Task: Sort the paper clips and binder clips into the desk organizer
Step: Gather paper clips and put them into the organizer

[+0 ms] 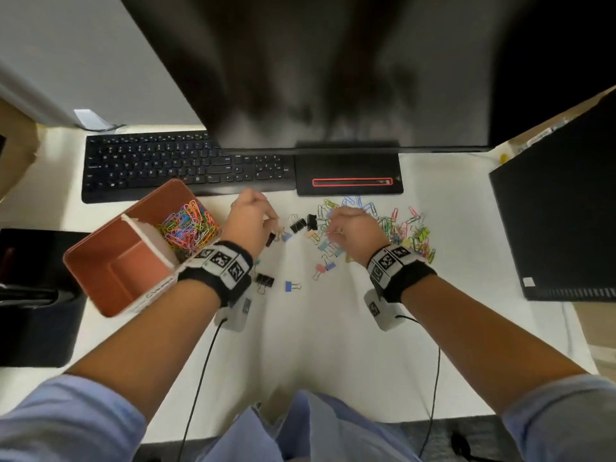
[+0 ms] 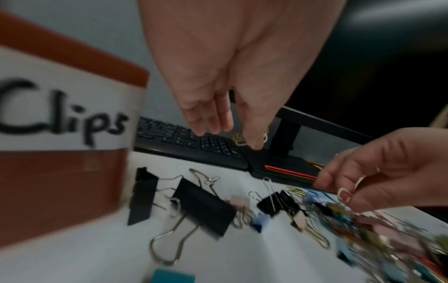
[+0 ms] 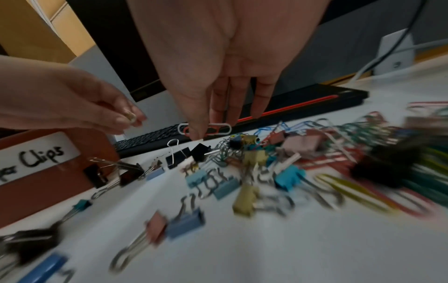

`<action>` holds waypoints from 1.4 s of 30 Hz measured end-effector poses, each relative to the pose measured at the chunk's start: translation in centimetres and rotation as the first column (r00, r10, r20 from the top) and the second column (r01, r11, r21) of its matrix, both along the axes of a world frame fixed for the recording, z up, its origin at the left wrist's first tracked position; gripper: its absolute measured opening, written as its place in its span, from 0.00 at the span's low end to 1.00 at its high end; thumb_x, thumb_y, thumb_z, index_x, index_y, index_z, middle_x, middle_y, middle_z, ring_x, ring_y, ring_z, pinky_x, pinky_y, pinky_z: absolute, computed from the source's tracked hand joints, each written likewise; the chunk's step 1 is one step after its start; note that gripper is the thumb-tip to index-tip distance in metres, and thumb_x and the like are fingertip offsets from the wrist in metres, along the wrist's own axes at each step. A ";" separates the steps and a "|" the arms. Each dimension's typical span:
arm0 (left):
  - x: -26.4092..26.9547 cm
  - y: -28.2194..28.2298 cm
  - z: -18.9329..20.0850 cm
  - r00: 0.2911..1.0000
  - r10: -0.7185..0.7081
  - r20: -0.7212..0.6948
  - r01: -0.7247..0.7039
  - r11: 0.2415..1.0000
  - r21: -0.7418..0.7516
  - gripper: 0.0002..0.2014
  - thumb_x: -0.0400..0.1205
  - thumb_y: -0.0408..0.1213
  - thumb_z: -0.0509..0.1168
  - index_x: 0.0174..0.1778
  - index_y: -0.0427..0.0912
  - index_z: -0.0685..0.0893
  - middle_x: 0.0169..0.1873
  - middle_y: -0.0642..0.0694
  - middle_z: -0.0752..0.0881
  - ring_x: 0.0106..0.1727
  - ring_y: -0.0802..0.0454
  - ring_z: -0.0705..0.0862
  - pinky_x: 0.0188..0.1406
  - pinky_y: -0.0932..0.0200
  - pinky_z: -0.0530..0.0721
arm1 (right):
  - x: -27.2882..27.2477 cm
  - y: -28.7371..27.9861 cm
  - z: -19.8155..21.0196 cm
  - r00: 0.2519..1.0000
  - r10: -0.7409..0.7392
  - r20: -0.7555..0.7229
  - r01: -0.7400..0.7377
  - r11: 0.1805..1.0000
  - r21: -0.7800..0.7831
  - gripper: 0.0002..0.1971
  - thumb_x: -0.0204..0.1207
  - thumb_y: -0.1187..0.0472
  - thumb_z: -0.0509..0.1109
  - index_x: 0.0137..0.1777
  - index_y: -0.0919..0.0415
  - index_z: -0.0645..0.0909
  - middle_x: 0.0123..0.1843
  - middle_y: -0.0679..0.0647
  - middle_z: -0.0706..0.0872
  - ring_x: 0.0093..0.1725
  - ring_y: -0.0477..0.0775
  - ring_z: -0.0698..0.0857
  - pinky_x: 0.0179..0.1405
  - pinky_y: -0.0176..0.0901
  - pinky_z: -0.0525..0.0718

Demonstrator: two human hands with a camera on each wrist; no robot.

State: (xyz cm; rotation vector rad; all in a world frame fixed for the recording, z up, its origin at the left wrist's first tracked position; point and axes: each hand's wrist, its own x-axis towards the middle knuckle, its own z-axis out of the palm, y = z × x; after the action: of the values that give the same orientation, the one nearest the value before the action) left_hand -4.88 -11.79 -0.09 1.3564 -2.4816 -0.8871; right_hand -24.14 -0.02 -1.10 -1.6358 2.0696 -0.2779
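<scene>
A white tabletop (image 1: 320,345) is carrying everything, and a big black monitor (image 1: 316,71) is standing at its far side with a black keyboard (image 1: 186,166) lying under its edge. A black computer case (image 1: 563,208) is lying on the right side of the tabletop.

A terracotta rectangular desk organizer (image 1: 110,278) with a white divider is sitting on the left part of the tabletop, just beside the left wrist. Its far compartment is holding a heap of colourful paper clips (image 1: 188,228); its near compartment is showing only its bottom. A white label with the handwritten word "Clips" (image 2: 65,116) is sticking on its outer wall.

A loose pile of colourful paper clips and pastel binder clips (image 1: 393,228) is spreading on the tabletop in front of the monitor stand, mostly under and to the right of the right hand. Several black binder clips (image 2: 206,206) are lying between the organizer and the pile, and one blue binder clip (image 1: 292,286) is lying apart, nearer to the person.

The left hand (image 1: 250,221) is hovering above the black clips and is pinching a few yellow and white paper clips (image 2: 252,137) at its fingertips. The right hand (image 1: 353,238) is hovering above the pile and is pinching a white and a red paper clip (image 3: 206,129) between thumb and fingers
</scene>
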 end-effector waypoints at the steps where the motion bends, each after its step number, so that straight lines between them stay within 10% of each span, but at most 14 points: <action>1: -0.8 -1.0 -0.5 0.998 0.018 0.053 -0.020 0.999 0.032 0.03 0.76 0.31 0.68 0.44 0.38 0.86 0.57 0.42 0.77 0.61 0.48 0.75 0.66 0.62 0.67 | -0.2 -1.0 -0.1 1.000 0.026 -0.002 -0.026 1.000 0.016 0.07 0.76 0.59 0.68 0.50 0.59 0.86 0.65 0.50 0.82 0.63 0.52 0.80 0.66 0.45 0.75; 8: -2.7 -3.3 -3.7 0.949 -0.034 0.314 -0.005 0.992 0.123 0.05 0.77 0.29 0.65 0.44 0.34 0.86 0.58 0.38 0.77 0.53 0.41 0.82 0.60 0.56 0.77 | -1.6 -2.9 -1.8 0.988 0.150 0.043 -0.155 0.971 0.180 0.07 0.77 0.57 0.66 0.48 0.54 0.86 0.77 0.46 0.72 0.75 0.49 0.71 0.76 0.51 0.66; 18: -2.9 -3.4 -4.4 0.974 0.011 0.225 -0.037 0.993 0.111 0.06 0.76 0.27 0.62 0.42 0.42 0.79 0.41 0.39 0.86 0.43 0.41 0.82 0.42 0.54 0.79 | -2.7 4.3 -1.0 0.971 -0.084 0.225 0.083 0.996 0.017 0.05 0.75 0.59 0.70 0.46 0.59 0.86 0.70 0.51 0.78 0.48 0.36 0.82 0.60 0.39 0.81; 29: -3.7 -3.1 -3.9 0.905 -0.103 0.413 0.043 0.987 0.152 0.11 0.77 0.23 0.60 0.52 0.39 0.80 0.52 0.36 0.80 0.52 0.38 0.80 0.49 0.50 0.79 | -8.2 0.4 -1.2 0.981 -0.185 0.059 0.178 0.977 0.115 0.09 0.78 0.57 0.67 0.52 0.60 0.84 0.67 0.51 0.78 0.59 0.53 0.82 0.61 0.41 0.77; 42: -7.1 4.3 -1.1 0.983 -0.182 -0.020 0.181 0.943 0.280 0.12 0.81 0.32 0.63 0.60 0.43 0.79 0.43 0.47 0.83 0.40 0.54 0.82 0.46 0.57 0.85 | -6.9 2.3 -1.3 0.978 -0.141 0.153 0.125 0.986 0.110 0.07 0.76 0.56 0.69 0.47 0.60 0.83 0.52 0.54 0.84 0.46 0.52 0.84 0.51 0.47 0.84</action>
State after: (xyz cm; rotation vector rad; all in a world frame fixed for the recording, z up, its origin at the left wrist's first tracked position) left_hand -12.00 -7.47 -1.21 1.2181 -2.5937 -1.3216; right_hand -31.07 2.24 -2.41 -1.3726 2.0394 -0.3338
